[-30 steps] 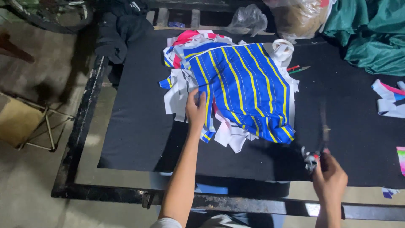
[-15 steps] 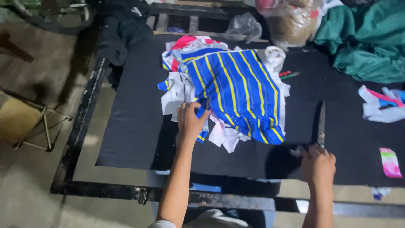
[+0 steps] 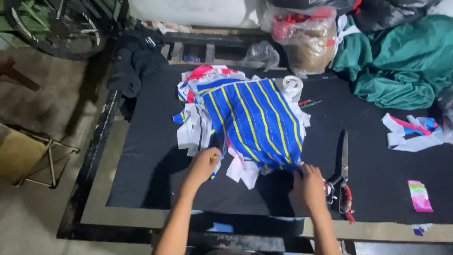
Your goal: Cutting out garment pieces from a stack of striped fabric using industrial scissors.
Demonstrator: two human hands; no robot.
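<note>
A blue cloth piece with yellow stripes (image 3: 255, 120) lies on top of a pile of white, red and blue fabric scraps (image 3: 196, 127) on a black work table (image 3: 151, 179). My left hand (image 3: 205, 163) pinches the near left edge of the striped cloth. At the near right corner of that cloth my right hand (image 3: 309, 182) grips its edge. Large scissors (image 3: 343, 170) with a red-wrapped handle lie flat on the table just right of my right hand, out of its grasp.
Green fabric (image 3: 396, 66) is heaped at the back right, beside plastic bags (image 3: 306, 33). White and pink strips (image 3: 415, 132) and a small coloured scrap (image 3: 419, 194) lie at right. Dark clothing (image 3: 134, 61) hangs off the back left corner. A bicycle wheel (image 3: 52, 28) stands on the floor at left.
My right hand has laid the scissors on the table and moved left to grip the cloth's near right corner. My left hand has slid down to the cloth's near left edge.
</note>
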